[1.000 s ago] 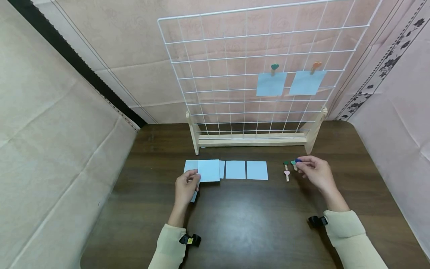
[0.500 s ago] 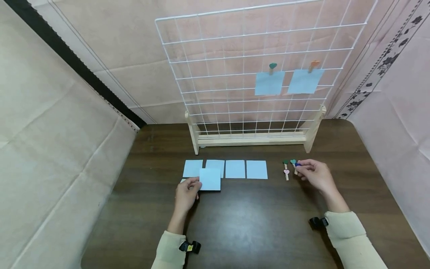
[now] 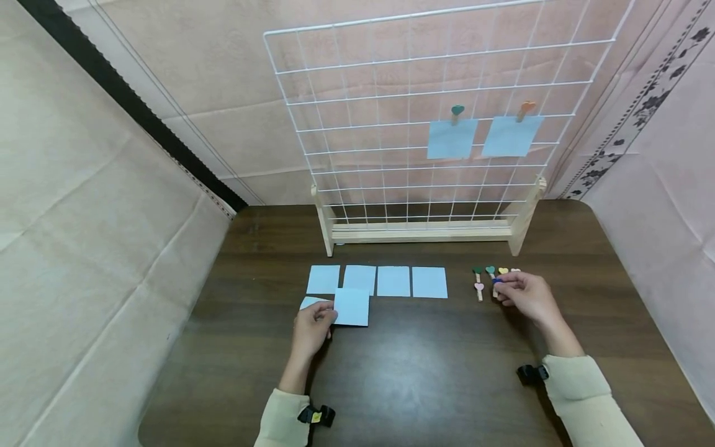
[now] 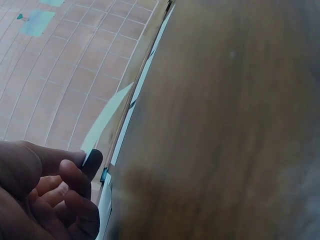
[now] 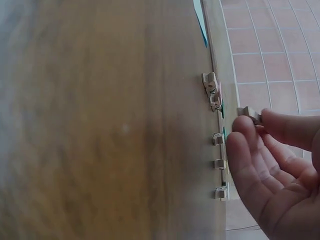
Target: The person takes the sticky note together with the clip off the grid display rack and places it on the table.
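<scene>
I saw L hand (image 3: pixel 311 326) pinching a blue card (image 3: pixel 353 307) by its L edge, 6 o'clock of the row's 2nd card (image 3: pixel 360 277); well apart, R hand (image 3: pixel 525 298) pinched a blue-topped clip (image 3: pixel 497 281), approx 3 o'clock of the pink-heart clip (image 3: pixel 479 287). I reckoned a light pinch'd limit bowing.

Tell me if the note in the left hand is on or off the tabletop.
Off: in the left wrist view, the left hand pinches the blue note above the tabletop.
</scene>
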Demonstrator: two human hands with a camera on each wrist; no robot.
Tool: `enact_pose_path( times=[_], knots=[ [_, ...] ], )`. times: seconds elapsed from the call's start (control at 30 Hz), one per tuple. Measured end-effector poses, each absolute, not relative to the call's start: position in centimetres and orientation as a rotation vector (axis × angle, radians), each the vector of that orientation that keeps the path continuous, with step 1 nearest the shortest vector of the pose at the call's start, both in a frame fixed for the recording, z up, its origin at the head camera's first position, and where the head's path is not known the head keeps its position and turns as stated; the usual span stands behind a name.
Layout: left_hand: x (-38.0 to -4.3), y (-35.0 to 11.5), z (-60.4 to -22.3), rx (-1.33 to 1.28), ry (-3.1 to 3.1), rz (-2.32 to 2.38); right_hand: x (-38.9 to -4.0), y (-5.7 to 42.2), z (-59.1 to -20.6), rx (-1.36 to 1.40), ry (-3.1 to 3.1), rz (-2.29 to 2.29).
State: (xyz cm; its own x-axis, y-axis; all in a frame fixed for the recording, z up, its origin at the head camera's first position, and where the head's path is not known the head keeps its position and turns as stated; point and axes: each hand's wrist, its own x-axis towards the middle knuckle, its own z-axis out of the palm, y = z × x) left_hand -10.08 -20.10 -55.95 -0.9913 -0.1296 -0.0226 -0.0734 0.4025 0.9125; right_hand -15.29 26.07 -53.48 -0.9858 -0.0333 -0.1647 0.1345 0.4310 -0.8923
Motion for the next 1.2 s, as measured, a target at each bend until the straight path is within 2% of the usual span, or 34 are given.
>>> enact_pose_path(
  times=[0.77,1.2],
  knots=[
    [-10.0,-19.7,-55.7,0.174,-2.689,-1.587,-15.5,26.5,-54.4,0.053,2.429,-1.521],
    [-10.3,-19.6,-55.5,0.044,-2.889,-1.357,-15.9,26.5,-54.5,0.095,2.414,-1.499]
  ],
)
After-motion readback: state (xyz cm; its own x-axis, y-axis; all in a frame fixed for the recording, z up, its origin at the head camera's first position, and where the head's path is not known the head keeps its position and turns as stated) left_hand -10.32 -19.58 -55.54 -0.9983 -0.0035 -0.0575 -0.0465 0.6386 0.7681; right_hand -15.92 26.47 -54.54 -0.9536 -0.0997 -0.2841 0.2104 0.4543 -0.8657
